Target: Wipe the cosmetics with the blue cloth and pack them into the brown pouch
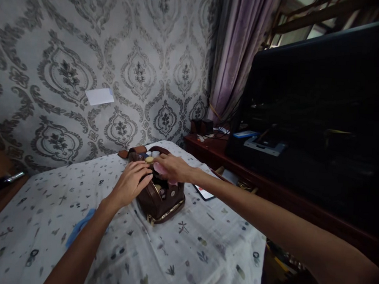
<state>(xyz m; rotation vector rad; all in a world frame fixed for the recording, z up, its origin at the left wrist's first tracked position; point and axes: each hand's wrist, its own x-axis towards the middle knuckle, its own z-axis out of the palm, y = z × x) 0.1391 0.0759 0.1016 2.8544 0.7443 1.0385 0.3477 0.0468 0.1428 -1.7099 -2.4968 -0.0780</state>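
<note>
A brown leather handbag (154,201) with a gold zip stands open on the bed. My left hand (130,183) lies over its left rim, the fingers reaching over the opening and the thumb apart, gripping the edge. At the right side of the opening is my right hand (172,166), its fingers bent downward around a soft-looking pink item (159,168); its exact kind is hidden. Just left of those fingertips shows a round yellowish lid (149,160). A white cap (156,154) stands behind it in the bag. The deeper contents are dark and partly covered by my hands.
A phone-like device (204,193) lies right of the bag on the patterned sheet (170,259). Blue cloth (80,227) is by my left forearm. A dark red desk (214,152) with a large black screen (311,123) borders the bed on the right.
</note>
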